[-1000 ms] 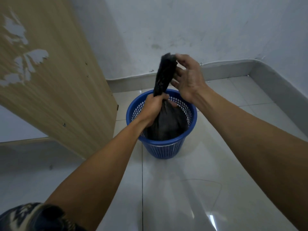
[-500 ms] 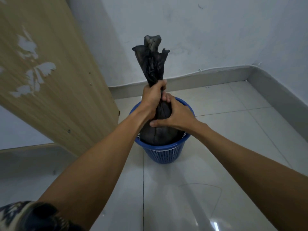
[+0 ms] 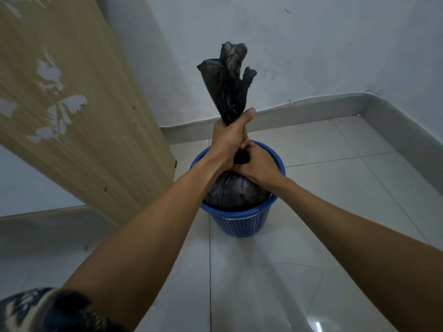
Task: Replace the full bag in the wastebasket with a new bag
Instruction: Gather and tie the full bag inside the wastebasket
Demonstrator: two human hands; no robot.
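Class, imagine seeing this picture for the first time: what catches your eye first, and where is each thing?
A black bag, twisted neck sticking up at centre, is gripped by the left hand, with the right hand just below. Its bulging body sits in the blue wastebasket on the tiled floor. A wooden panel with peeled patches fills the left.

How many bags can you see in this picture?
1. The black bag sits in the blue basket, neck gripped by left hand and right hand. Others may be hidden.
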